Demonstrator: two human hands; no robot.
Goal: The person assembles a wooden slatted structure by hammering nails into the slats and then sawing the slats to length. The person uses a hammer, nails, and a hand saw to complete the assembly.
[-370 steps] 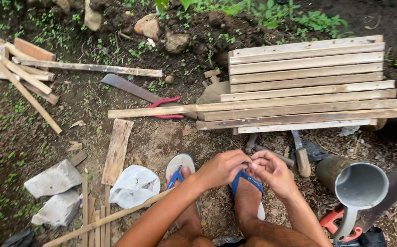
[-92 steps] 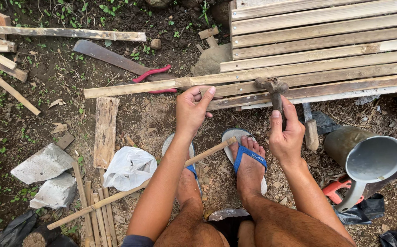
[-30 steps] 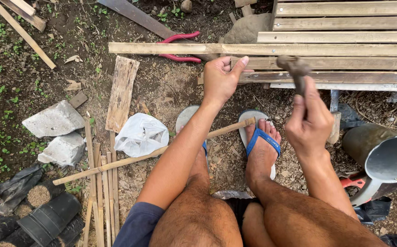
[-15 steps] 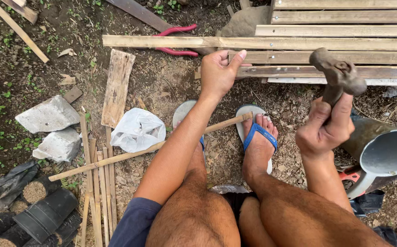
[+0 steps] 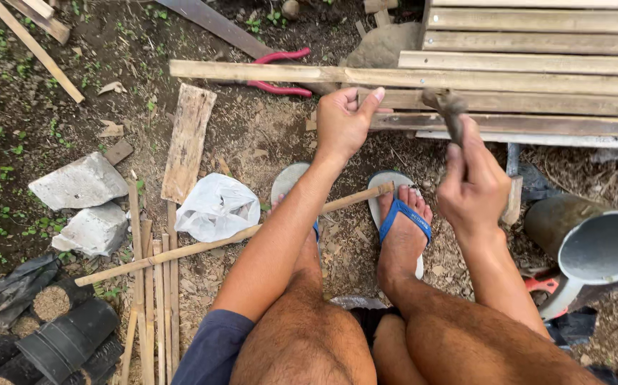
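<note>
- A hammer is held tight in the right hand.
- A bamboo slat is pinched by the left hand.

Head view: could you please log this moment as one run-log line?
left hand: steadying bamboo slat | right hand: gripping hammer, head at slat | feet: blue sandals

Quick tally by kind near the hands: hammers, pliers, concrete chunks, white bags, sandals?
Hammer in the right hand: 1
Red-handled pliers: 1
Concrete chunks: 2
White plastic bag: 1
Blue-strap sandals: 2
Total: 7
</note>
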